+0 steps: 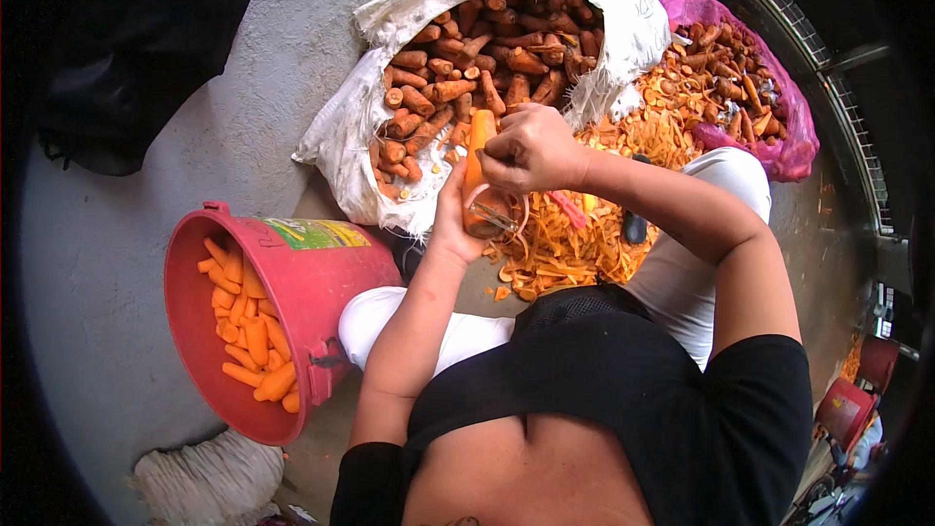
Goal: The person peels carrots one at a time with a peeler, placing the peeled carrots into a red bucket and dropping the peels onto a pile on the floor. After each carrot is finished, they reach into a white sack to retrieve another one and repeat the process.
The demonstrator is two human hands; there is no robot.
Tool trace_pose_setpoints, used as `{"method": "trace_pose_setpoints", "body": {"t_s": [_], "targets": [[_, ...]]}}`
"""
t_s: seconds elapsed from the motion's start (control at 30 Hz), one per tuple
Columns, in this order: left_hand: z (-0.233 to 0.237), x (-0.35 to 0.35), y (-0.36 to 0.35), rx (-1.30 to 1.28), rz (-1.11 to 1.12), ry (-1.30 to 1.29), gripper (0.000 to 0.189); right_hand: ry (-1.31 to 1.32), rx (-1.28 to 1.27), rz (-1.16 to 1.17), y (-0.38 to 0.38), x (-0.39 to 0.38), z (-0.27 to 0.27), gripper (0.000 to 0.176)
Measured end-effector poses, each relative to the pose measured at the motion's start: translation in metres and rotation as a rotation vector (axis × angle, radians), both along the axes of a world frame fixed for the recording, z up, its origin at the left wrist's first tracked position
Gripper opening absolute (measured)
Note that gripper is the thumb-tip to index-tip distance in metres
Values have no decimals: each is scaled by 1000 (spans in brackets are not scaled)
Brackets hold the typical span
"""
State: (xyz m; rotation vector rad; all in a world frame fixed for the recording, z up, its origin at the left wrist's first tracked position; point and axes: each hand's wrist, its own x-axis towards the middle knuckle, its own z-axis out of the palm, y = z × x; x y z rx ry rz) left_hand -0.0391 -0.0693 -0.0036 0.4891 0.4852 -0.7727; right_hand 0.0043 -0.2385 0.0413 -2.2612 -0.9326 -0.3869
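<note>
My left hand (458, 219) is wrapped round the lower end of a carrot (476, 161), which stands roughly upright and is bright orange at its upper part and brownish lower down. Against the carrot's right side my right hand (531, 149) is closed on a peeler (499, 217), with a pale looped frame and a metal blade beside the carrot's lower end. Orange peelings (575, 253) lie in a heap beneath and to the right of both hands. Just beyond the hands is a white sack (336, 127) of unpeeled, soil-stained carrots (453, 90).
A red bucket (336, 268) of peeled carrots (255, 336) tilts at the left. A pink sack (801, 127) holds carrots and scraps at the upper right. Black plastic (136, 49) lies upper left, a pale sack (209, 477) lower left. Red containers (845, 411) stand far right.
</note>
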Motion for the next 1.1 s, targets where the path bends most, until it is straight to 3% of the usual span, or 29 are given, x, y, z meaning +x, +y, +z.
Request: {"method": "trace_pose_setpoints", "body": {"t_s": [0.3,0.4,0.5,0.6,0.7,0.77,0.8,0.83,0.87,0.9,0.97,1.0,1.1], "targets": [[13,-6,-3,16,66,-39,39,-10,15,1,2,3,-12,24],[-2,-19,6,81,-38,-241,44,253,-19,-173,-14,24,-10,27],[18,-26,2,5,-128,-227,43,-55,-133,-201,-31,38,-23,30],[17,-24,4,107,-112,-218,44,154,-200,-300,-34,45,-24,28],[18,-25,5,82,-152,-223,45,-31,-91,-424,-58,63,-19,29],[23,-26,4,35,-172,-239,46,-151,-372,-608,-89,86,-31,30],[27,-26,5,9,-185,-257,46,82,-417,-703,-97,87,-22,30],[29,-25,7,-17,-199,-272,46,36,-432,-752,-98,87,-19,29],[27,-24,8,-17,-170,-258,46,167,-364,-763,-97,86,-18,30],[23,-22,8,-18,-136,-242,47,298,-299,-768,-86,79,-6,30],[13,-17,8,-10,-77,-220,47,200,-136,-666,-69,72,-17,32],[8,-13,8,0,-53,-214,48,477,-30,-579,-55,62,-2,34],[7,-9,10,-3,8,-135,48,271,31,-281,-23,32,3,28]]}}
